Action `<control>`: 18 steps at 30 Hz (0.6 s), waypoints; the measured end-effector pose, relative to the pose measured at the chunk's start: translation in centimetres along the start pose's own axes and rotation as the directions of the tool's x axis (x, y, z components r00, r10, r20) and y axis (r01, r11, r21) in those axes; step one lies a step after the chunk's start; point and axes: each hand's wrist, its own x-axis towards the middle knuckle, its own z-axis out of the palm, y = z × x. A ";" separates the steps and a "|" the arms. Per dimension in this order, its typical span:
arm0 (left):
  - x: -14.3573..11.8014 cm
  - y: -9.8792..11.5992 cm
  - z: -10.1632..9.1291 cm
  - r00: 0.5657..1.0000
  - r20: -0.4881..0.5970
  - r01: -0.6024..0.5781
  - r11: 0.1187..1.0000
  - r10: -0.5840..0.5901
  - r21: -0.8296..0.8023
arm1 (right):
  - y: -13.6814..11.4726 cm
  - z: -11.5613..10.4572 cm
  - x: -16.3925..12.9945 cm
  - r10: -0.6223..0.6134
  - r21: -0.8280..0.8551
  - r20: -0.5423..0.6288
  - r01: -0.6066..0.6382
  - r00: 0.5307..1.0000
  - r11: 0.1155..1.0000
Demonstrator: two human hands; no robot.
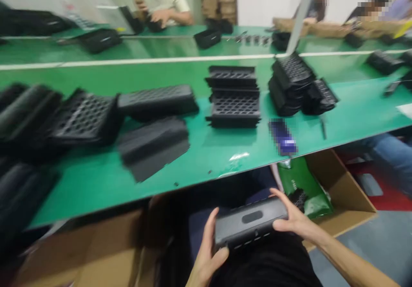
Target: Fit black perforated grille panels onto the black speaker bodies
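Over my lap, below the table's front edge, I hold a black plastic housing (236, 227) by its two ends. It is long, with an oval recess on its upper face and small notches along the near edge. My left hand (210, 252) is closed round the left end, thumb in front. Gripping the right end is my right hand (291, 218), thumb on the near side and fingers behind. On the table above lie a bent black panel (156, 147) and a stack of perforated black housings (234, 100).
More black housings (86, 115) crowd the left of the green table (206, 162). A phone-like blurred object (283, 137) lies near its front edge. An open cardboard box (350, 192) with a green bag (304, 184) stands below right. Across the table, a person (174, 4) handles a dark part.
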 end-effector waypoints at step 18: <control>1.3 -2.6 1.6 1.000 0.001 0.003 0.997 -0.003 -0.079 | 1.9 -1.3 0.5 0.111 -0.082 -0.042 -0.114 0.993 0.990</control>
